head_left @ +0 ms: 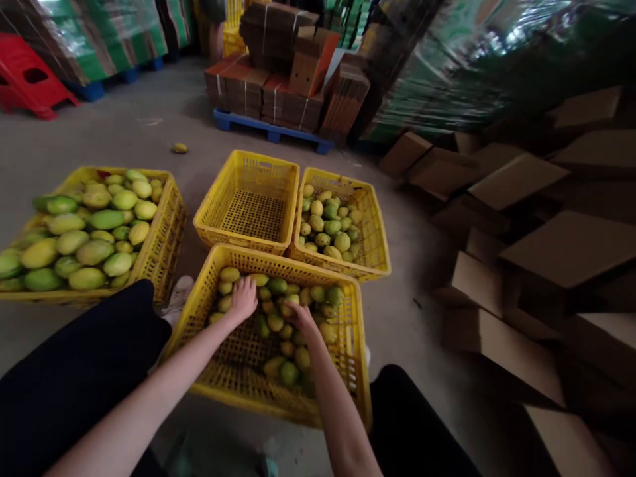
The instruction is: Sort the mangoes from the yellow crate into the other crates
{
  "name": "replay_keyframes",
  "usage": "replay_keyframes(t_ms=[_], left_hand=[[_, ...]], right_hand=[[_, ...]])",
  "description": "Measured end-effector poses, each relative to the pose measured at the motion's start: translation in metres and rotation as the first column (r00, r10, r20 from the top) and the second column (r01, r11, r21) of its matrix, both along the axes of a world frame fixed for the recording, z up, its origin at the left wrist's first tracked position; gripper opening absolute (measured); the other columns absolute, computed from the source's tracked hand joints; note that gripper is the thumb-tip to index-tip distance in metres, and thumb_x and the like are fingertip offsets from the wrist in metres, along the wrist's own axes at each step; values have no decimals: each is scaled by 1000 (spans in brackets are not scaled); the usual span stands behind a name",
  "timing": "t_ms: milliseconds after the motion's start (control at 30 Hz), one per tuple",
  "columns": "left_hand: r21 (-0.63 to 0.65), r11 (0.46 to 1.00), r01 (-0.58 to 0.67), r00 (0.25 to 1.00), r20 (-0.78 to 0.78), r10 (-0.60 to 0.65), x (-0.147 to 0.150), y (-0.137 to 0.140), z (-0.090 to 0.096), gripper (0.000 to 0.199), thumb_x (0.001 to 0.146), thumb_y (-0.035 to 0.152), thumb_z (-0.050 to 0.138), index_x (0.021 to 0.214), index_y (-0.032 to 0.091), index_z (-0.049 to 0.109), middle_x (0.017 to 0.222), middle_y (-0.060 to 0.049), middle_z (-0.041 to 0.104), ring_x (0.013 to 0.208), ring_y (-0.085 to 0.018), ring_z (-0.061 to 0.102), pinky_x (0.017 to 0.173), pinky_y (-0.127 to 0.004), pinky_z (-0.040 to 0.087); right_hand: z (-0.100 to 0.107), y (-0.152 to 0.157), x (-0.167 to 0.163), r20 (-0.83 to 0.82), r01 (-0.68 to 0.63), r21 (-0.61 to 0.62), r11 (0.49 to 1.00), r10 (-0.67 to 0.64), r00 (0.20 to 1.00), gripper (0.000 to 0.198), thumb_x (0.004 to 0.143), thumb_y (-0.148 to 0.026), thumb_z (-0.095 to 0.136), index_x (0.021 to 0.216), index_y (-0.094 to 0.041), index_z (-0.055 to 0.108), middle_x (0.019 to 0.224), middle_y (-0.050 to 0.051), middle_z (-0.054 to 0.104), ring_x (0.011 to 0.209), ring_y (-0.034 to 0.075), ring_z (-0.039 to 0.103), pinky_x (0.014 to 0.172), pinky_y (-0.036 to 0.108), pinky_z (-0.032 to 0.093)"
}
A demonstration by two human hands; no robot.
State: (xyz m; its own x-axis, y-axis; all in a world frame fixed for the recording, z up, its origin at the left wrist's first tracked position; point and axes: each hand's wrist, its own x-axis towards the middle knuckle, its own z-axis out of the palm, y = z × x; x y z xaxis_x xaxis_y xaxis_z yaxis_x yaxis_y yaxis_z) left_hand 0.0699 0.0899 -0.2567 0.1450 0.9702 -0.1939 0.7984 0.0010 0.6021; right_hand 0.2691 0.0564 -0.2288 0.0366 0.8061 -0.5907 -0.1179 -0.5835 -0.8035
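Between my legs stands a yellow plastic crate, partly filled with yellow-green lemons. My left hand is inside it towards the back left, fingers spread and reaching down over the fruit; a lemon lies beside its fingertips. In the middle of the crate, my right hand has its thumb and fingers closed around a pale yellow lemon. The crate's slatted bottom shows at the front left, where no fruit lies.
Beyond it stand an empty yellow crate and one holding smaller lemons. Heaped lemons fill stacked crates at left. Cardboard boxes crowd the right. Bundled cartons rest on a blue pallet; a red stool stands far left.
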Motion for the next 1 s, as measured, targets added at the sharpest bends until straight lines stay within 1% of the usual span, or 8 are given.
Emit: replay_keyframes(t_ms=[133,267,467,600,700,800,900,1000], left_hand=[[5,999,41,994,-105,-41,26,29,-12,56,80,2,52,135,9,52,134,-21,57,128,-34,49,110,-51,36],[-30,999,29,978,-206,-34,30,32,-23,51,87,3,43,138,6,51,129,-27,58,123,-37,53,104,-55,40],[-127,991,32,982,-179,-54,11,33,2,42,76,9,69,118,12,64,129,-21,59,119,-36,59,106,-50,40],[-166,986,16,1000,-10,-18,5,48,54,35,71,28,81,100,15,66,104,-12,69,109,-33,65,97,-41,48],[-170,985,12,980,199,22,5,63,117,32,73,31,79,97,16,64,97,-10,71,105,-30,67,92,-39,52],[-182,979,92,897,442,-2,-1,61,187,32,86,34,64,111,14,62,101,-12,72,97,-24,71,86,-36,56],[-174,949,262,714,697,-69,-14,36,241,40,88,33,57,123,16,58,104,-10,72,93,-21,73,86,-36,57],[-101,908,407,403,912,-79,-25,3,260,58,71,30,76,126,19,58,113,-10,70,96,-24,72,88,-39,57]], right_hand=[[18,-29,11,-155,-2,5,1000,3,988,58,48,-59,81,90,-25,59,87,6,71,90,28,70,79,43,59],[44,-37,18,-254,-88,15,996,89,963,62,42,-38,92,97,-23,68,91,5,74,88,26,70,89,41,56],[78,-24,16,-176,-331,-7,943,325,929,62,43,-26,94,100,-21,70,95,2,75,94,24,70,93,39,55],[116,-14,19,-125,-378,-27,925,372,920,60,47,-25,92,102,-20,68,94,4,75,88,23,71,81,36,58],[161,-6,27,-45,-427,-21,904,425,904,65,44,-24,92,104,-21,66,96,4,74,86,24,71,70,34,60],[209,-7,29,133,-419,99,903,405,905,63,47,-27,92,104,-22,66,100,5,73,91,26,69,71,36,60],[243,-23,21,370,-323,318,892,197,908,60,48,-31,94,100,-23,65,98,4,72,93,26,67,80,39,59],[252,-45,4,340,-210,525,825,23,940,64,50,-35,93,104,-24,60,98,1,70,91,24,67,83,40,58]])
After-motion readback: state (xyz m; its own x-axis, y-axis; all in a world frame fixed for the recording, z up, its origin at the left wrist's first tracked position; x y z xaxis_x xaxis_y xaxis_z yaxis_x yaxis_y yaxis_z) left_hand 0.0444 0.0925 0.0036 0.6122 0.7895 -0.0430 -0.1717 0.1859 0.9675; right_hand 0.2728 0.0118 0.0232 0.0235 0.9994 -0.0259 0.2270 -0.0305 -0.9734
